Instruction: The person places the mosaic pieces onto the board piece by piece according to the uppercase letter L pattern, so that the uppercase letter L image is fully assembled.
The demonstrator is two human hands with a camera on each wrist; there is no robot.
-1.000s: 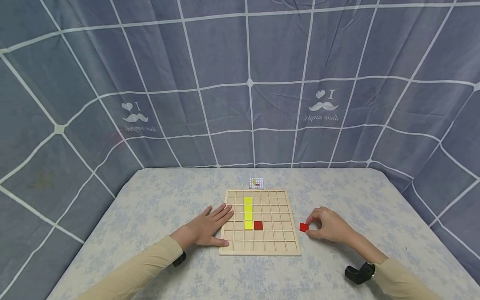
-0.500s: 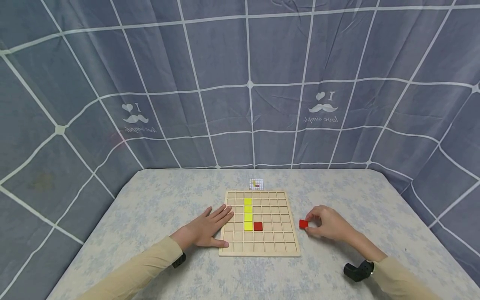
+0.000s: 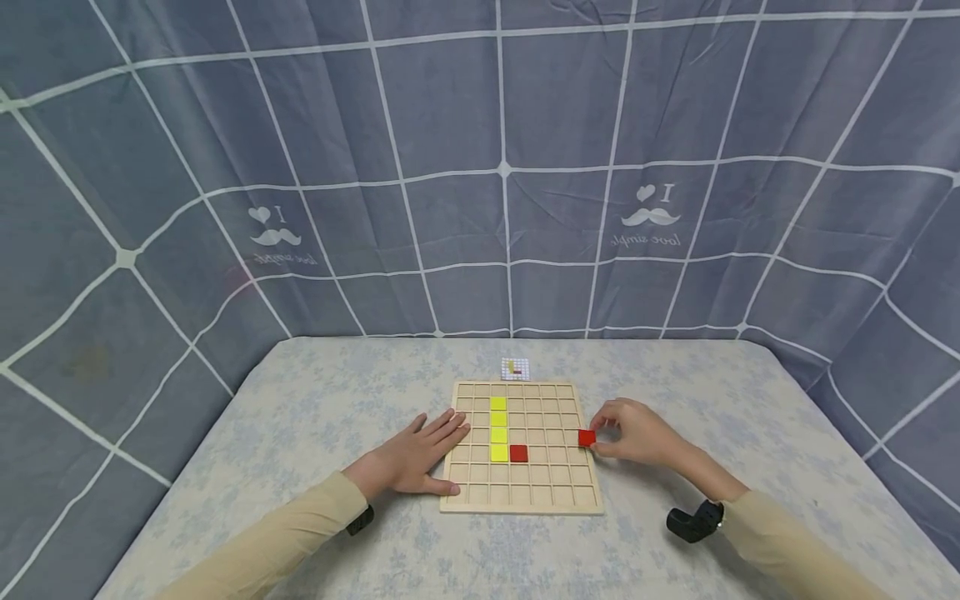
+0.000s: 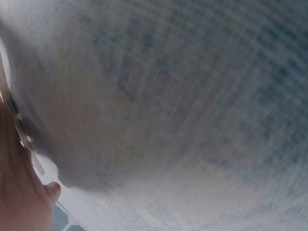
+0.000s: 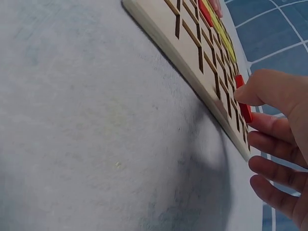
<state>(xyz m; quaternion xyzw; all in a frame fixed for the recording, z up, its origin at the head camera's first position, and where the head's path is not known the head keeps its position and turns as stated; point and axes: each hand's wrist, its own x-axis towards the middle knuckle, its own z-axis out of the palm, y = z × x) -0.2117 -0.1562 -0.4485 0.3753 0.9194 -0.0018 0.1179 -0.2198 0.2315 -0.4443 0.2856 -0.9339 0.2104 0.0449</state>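
A wooden grid board point(image 3: 555, 498) lies on the table, with a column of yellow square tiles point(image 3: 498, 427) and one red tile point(image 3: 518, 453) set in its cells. My left hand point(image 3: 414, 457) rests flat with spread fingers on the board's left edge; the left wrist view catches part of that hand point(image 4: 21, 192) beside the board's rim. Between thumb and index finger my right hand point(image 3: 636, 433) pinches another red square tile point(image 3: 586, 438), over the board's right edge. In the right wrist view this tile point(image 5: 243, 103) stands tilted above the cells, the other fingers spread loosely.
A small printed card point(image 3: 515, 369) with a yellow and red grid pattern lies just behind the board. The patterned tablecloth point(image 3: 337, 375) covers the table, and a blue checked curtain point(image 3: 465, 217) hangs behind and at the sides.
My right hand has moved left and slightly away from me, carrying the pinched red tile from beside the board to over its right edge. My left hand has stayed in place.
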